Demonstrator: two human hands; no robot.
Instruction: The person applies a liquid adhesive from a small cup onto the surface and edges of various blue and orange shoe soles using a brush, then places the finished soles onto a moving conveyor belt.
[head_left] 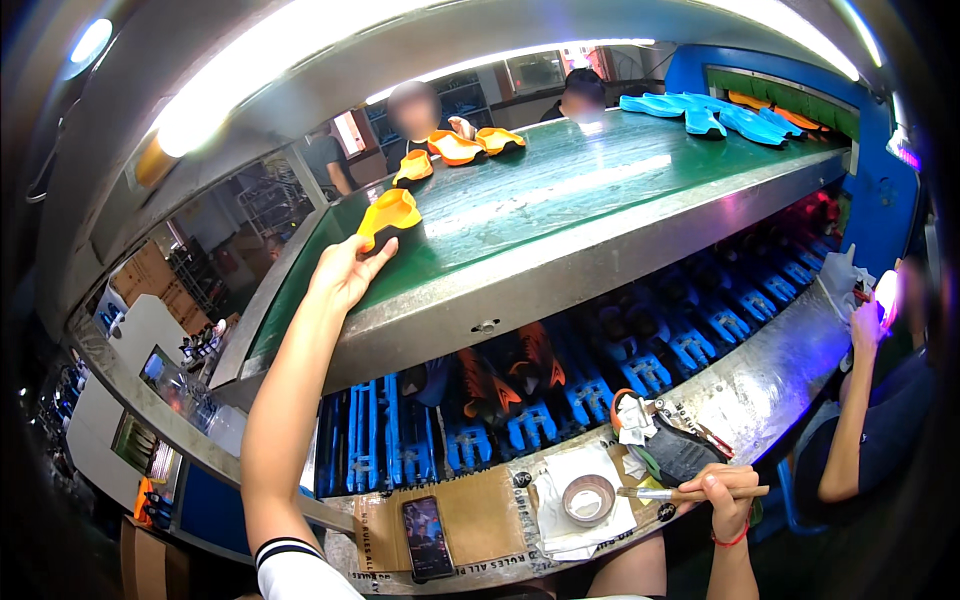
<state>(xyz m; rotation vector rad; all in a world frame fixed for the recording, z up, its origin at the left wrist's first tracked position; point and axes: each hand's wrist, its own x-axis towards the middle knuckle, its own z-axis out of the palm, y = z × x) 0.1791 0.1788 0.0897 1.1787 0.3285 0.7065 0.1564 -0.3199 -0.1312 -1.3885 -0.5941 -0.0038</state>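
Observation:
My left hand [348, 268] reaches up to the near left edge of the green conveyor belt [540, 190]. Its thumb and fingers grip the low end of an orange shoe sole [390, 210] with a dark lower part. Low on the right, my right hand [722, 492] is closed around the wooden handle of a flat brush [665, 493]. The bristles point left, close to a tape roll [588, 499] lying on white paper. Beyond my left hand, several orange soles [457, 147] rest on the belt.
Blue soles [720, 112] lie at the belt's far right. Below runs a rack of blue holders [530, 425] with dark shoes. A phone [427, 538] lies on cardboard on the near ledge, and a dark pouch [685, 450] sits near my right hand. Co-workers are across and at right.

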